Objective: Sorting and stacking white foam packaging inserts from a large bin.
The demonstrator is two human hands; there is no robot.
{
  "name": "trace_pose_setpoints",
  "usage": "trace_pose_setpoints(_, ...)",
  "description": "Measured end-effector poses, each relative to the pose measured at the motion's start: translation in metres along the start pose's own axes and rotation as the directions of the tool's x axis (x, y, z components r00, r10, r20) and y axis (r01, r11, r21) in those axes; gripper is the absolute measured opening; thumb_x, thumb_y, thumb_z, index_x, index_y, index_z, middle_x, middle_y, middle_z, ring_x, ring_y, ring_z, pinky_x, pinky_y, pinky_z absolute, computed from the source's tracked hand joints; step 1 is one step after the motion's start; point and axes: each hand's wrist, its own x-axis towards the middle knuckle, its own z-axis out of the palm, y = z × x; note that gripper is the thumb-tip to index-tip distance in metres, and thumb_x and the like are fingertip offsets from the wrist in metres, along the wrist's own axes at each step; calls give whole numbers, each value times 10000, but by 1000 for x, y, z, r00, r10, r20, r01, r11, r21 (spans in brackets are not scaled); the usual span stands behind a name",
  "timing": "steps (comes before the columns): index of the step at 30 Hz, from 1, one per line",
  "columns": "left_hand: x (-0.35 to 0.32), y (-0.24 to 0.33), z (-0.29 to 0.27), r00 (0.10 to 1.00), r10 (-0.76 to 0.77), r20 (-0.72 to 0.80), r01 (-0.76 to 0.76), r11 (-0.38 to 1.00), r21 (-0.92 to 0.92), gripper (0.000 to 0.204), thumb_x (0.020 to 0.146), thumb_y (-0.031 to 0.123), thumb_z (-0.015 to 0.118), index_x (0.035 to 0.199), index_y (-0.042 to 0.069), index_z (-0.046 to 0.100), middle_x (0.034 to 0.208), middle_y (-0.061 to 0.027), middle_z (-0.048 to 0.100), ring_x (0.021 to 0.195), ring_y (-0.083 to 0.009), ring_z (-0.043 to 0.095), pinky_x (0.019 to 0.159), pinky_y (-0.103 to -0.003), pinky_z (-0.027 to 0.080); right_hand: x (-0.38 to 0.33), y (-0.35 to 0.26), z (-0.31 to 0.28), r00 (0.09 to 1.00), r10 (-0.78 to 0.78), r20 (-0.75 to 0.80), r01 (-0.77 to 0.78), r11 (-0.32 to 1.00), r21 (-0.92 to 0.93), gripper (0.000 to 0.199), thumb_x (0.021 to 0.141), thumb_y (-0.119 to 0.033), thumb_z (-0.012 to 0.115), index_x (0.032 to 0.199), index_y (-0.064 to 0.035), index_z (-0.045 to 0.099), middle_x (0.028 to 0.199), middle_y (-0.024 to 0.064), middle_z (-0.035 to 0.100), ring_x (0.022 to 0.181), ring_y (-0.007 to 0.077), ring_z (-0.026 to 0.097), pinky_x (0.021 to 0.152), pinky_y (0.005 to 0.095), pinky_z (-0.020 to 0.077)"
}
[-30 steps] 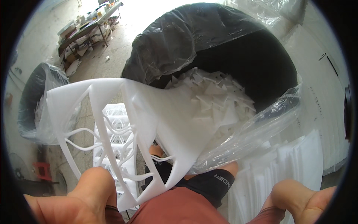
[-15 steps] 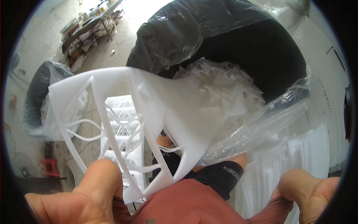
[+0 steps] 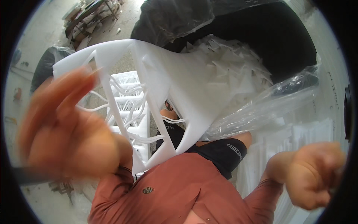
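My left hand (image 3: 71, 127) is raised at the left, blurred, its fingers stretched upward and holding nothing that I can see. It overlaps the left part of a large white openwork piece (image 3: 156, 71) with long slots and thin wavy struts. That piece lies in front of my body. At the right, my right hand (image 3: 313, 175) is up over a stack of white sheets (image 3: 283, 149), its fingers loosely curled and smeared. Whether anything is in them is hidden. Neither hand visibly grips the white piece.
Beyond the piece stands a big black, plastic-lined container (image 3: 283, 33) heaped with white offcuts (image 3: 238, 67). Clear plastic film (image 3: 268, 100) hangs over its near rim. More white openwork pieces (image 3: 128, 100) are below. A smaller black bag (image 3: 43, 71) and a cluttered table (image 3: 87, 18) are at far left.
My left hand has risen from the lower left, its fingers now in view. My right hand has moved slightly upward, and more of it shows. The view has tilted down, shifting the scene upward.
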Motion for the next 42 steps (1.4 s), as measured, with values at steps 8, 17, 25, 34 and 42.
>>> trace_pose_setpoints(8,-180,-117,14,532,-831,165,501,466,729,583,830,257,686,1182,-164,490,1116,-335,576,1056,-436,587,923,-439,464,-172,-11,28,321,680,659,-767,595,-240,487,817,-33,666,1264,39,486,1116,165,613,876,222,644,686,297,516)
trace_pose_setpoints(17,-194,-140,5,-163,-908,387,986,-160,38,501,859,338,682,1106,-73,538,965,-172,640,795,-223,662,659,-331,539,-267,-13,103,120,671,732,-735,556,-389,935,769,-363,759,1384,122,249,1393,352,288,1295,465,334,1061,456,313)
trace_pose_setpoints(25,-157,-101,15,-113,-832,543,933,-276,-229,305,911,258,599,1061,-3,553,918,-132,639,699,-191,656,519,-252,479,-284,1,164,201,834,513,-781,453,-430,1050,723,-385,797,1410,127,191,1375,382,321,1287,463,377,1033,447,360)
trace_pose_setpoints(34,-156,-101,12,50,-905,423,999,38,-36,227,823,123,555,971,-46,520,697,-108,576,464,-130,509,425,-261,396,-267,57,61,-239,917,318,-900,-332,281,452,758,-10,721,1156,88,530,1084,141,613,983,240,620,894,342,501)
trace_pose_setpoints(42,-162,-137,1,190,-969,160,980,197,27,237,845,169,608,937,-35,531,621,-27,516,428,-87,448,393,-242,335,-268,84,33,-329,943,-48,-851,-274,447,422,780,-1,684,1162,95,532,1108,146,600,1000,258,609,892,343,500)
